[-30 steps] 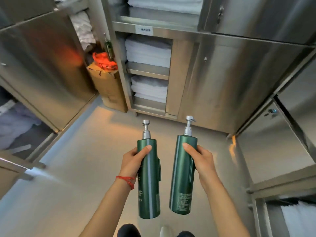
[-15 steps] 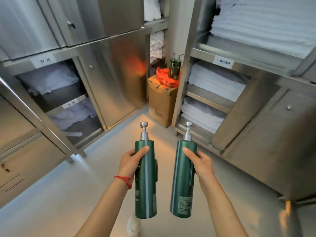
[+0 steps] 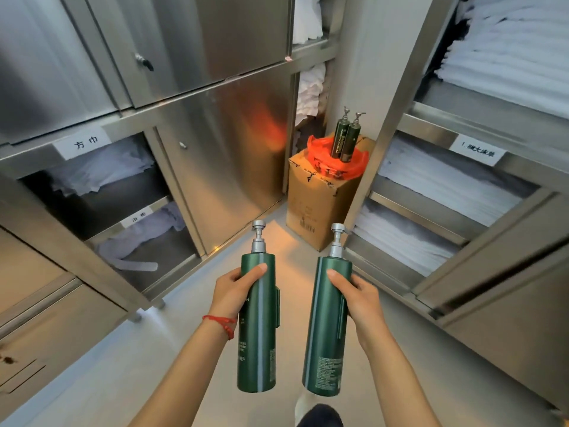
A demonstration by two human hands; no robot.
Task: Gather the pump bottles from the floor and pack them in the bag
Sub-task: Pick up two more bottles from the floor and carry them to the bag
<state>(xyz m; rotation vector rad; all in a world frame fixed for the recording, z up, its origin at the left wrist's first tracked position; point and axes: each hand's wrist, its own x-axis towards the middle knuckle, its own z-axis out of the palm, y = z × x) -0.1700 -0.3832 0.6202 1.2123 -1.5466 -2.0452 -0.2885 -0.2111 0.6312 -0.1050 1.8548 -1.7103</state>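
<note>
Two tall green silver-pumped bottles, left hand (image 3: 235, 292) gripping left bottle (image 3: 258, 328), right hand (image 3: 358, 298) gripping right bottle (image 3: 327, 331)

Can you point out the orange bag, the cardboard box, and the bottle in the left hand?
Orange bag (image 3: 334, 163): head view, crumpled front edge.
Cardboard box (image 3: 314, 204): head view, front face.
Bottle in left hand (image 3: 258, 334): head view, green body.

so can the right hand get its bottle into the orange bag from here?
Probably not yet. The right hand grips a green pump bottle, but the orange bag sits on the cardboard box in the far corner, beyond arm's length. The floor between looks clear, so stepping closer should do.
</note>
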